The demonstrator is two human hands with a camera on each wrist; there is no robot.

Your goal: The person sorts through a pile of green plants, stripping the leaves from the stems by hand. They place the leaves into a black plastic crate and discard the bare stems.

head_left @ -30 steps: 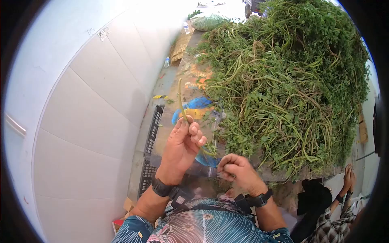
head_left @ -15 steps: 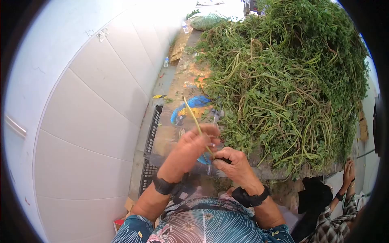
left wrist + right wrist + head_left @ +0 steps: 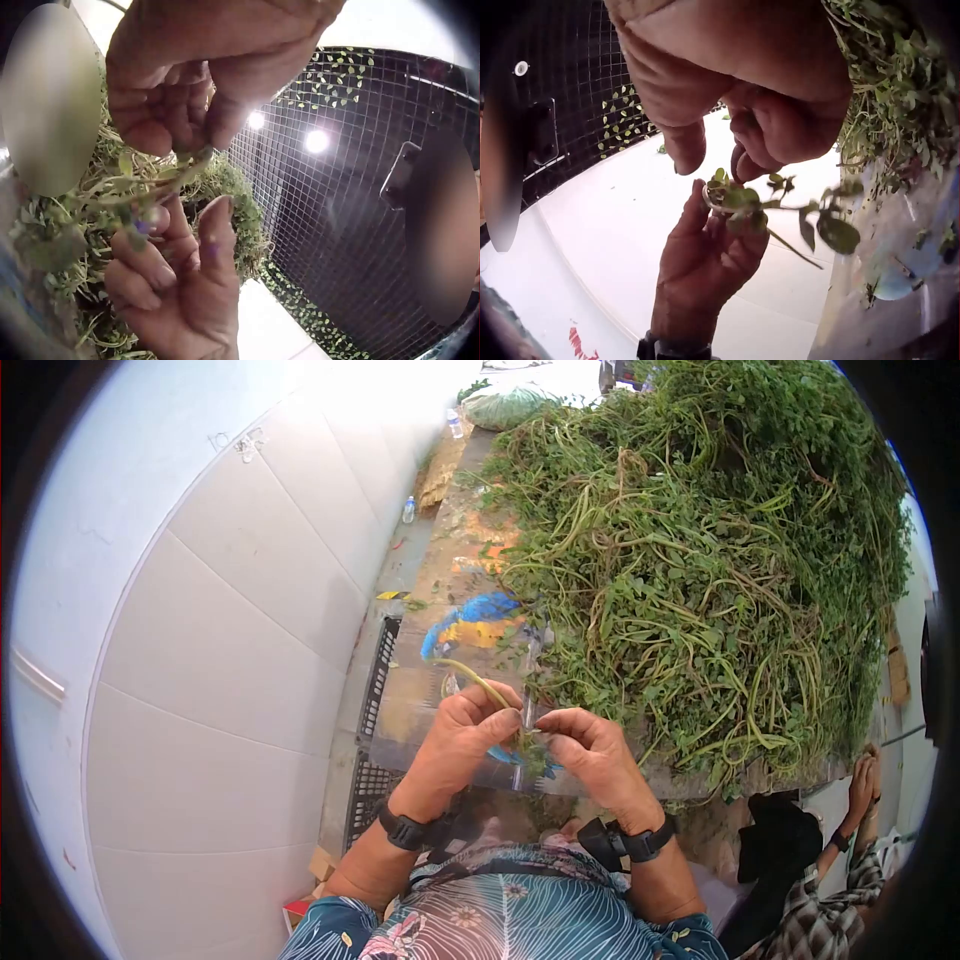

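Observation:
My left hand [image 3: 462, 738] pinches a green stem [image 3: 470, 672] between thumb and fingers, its pale end curving out toward the upper left. Small round leaves [image 3: 742, 206] hang at the stem's other end, just beyond the left fingertips. Close on the right is my right hand [image 3: 598, 756], its thumb and forefinger a little apart at these leaves, the other fingers bent. In the left wrist view the right hand [image 3: 184, 285] lies below the stem, while the left hand [image 3: 210, 67] holds it from above. A big heap of leafy stems [image 3: 690, 600] lies to the right.
The heap covers most of the table [image 3: 400, 725]. Blue and orange patches [image 3: 480, 622] show on the tabletop at left. A black crate [image 3: 375, 690] stands by the left edge, below a white wall [image 3: 230, 690]. Another person's hands [image 3: 862, 790] are at the lower right.
The left hand swung right and down with the stem, and its pale end now points left. The right hand came up to the leafy end, met the stem, and its thumb and forefinger now part.

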